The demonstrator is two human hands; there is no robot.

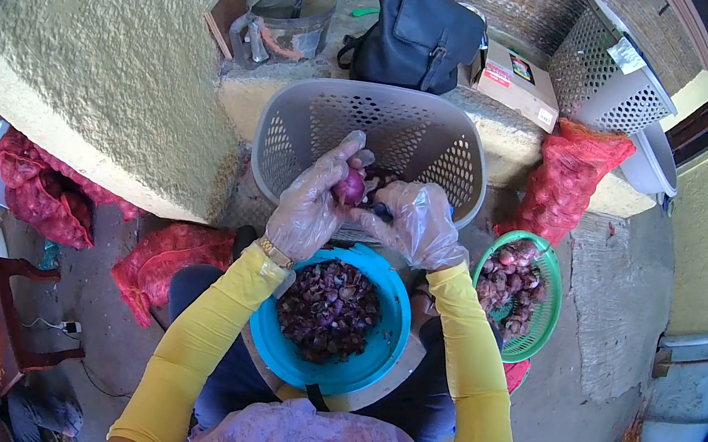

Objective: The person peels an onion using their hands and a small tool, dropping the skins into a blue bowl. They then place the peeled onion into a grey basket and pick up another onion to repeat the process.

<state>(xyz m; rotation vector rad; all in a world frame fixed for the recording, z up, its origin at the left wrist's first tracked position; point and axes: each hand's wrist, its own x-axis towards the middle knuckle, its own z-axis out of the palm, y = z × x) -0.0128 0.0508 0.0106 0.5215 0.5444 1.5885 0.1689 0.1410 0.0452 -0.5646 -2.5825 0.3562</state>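
Note:
A purple-red onion sits in the curled fingers of my left hand, which wears a clear plastic glove. Close beside it, my gloved right hand is closed around a small dark-handled tool; its working end is hard to make out. Both hands are above the near rim of a grey perforated basket, with onions partly visible inside. Below them, between my knees, a blue basin holds a heap of dark onion skins.
On the right stands a green basket of onions, near a red mesh sack. A black backpack, a cardboard box and a clear bucket rest on the ledge. More red sacks lie left.

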